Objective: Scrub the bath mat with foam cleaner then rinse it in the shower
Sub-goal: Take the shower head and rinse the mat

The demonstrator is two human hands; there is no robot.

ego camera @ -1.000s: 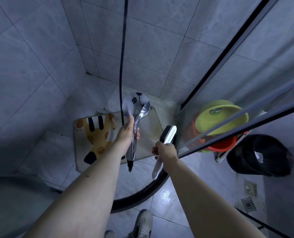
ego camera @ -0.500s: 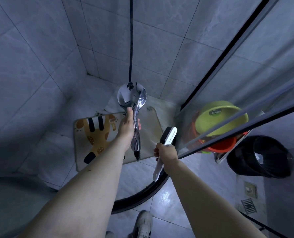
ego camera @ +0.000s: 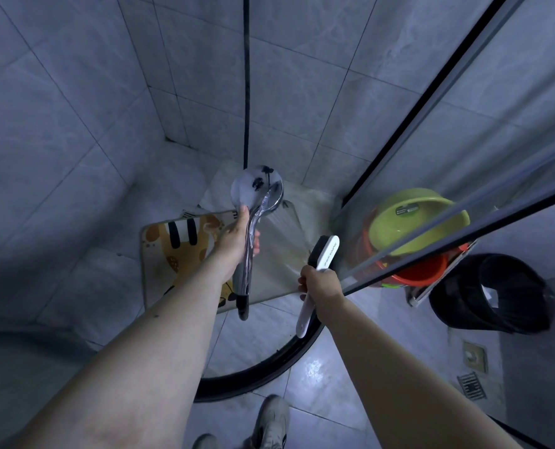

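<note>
From the head camera, the scene is a corner shower stall walled in grey marbled tiles (ego camera: pixel 75 108), with a pale tiled shower floor (ego camera: pixel 107 286) bounded at the front by a curved black threshold (ego camera: pixel 269 371). A glass shower door (ego camera: pixel 464 140) with dark framing runs diagonally down the right side.

The bath mat (ego camera: pixel 178 251) lies flat on the shower floor toward the back corner, its left part printed with an orange, black and white animal pattern, its right part plain beige and wet-looking. The left hand (ego camera: pixel 237 241) is wrapped around the chrome handle of the shower head (ego camera: pixel 256 192), which hangs over the mat's far edge with its black hose (ego camera: pixel 246 92) rising straight up out of view. A faint spray seems to fall onto the mat's beige part, though it is hard to make out. The right hand (ego camera: pixel 321 283) is closed around the white handle of a scrub brush (ego camera: pixel 324 254), held above the mat's near right corner, dark bristles facing left.

Behind the glass, a green basin (ego camera: pixel 415 222) sits in an orange basin (ego camera: pixel 425 270), both blurred by the pane. A black waste bin (ego camera: pixel 496 293) stands on the outer floor beside them, and a floor drain (ego camera: pixel 472 385) lies near the right edge. Two shoes (ego camera: pixel 269 422) are cut off at the bottom edge.
</note>
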